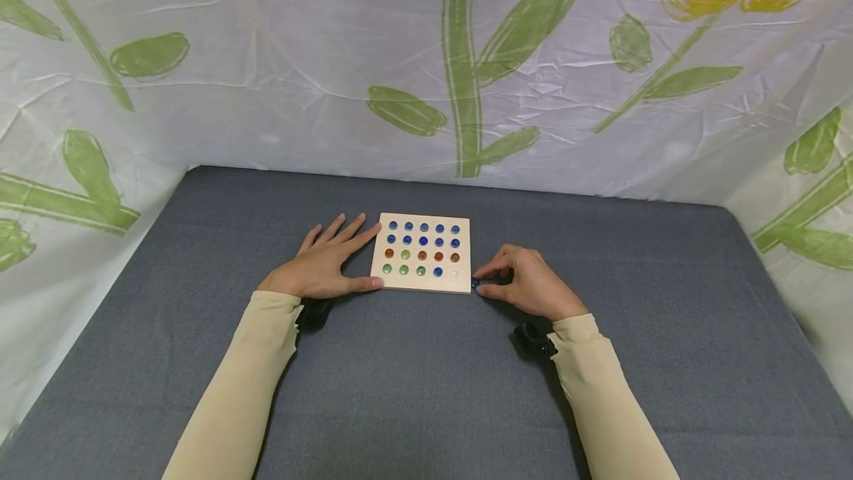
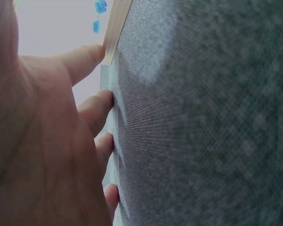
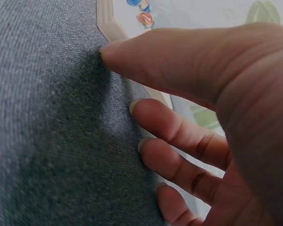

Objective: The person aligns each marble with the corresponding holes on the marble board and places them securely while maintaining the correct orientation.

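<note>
A pale wooden board lies flat, with rows of glass marbles set in its hollows. Blue marbles fill the two far rows; the third row mixes orange, brown and green. In the nearest row are green marbles, one blue marble and a bare hollow at the right corner. My left hand is spread, its thumb and index fingertips at the board's left edge. Just off the near right corner, my right hand pinches a blue marble between thumb and index finger. The right wrist view hides this marble behind the thumb.
Grey cloth covers the table. Behind it and along both sides hangs a white sheet printed with green stems and yellow flowers. A dark band sits at the right wrist, another at the left.
</note>
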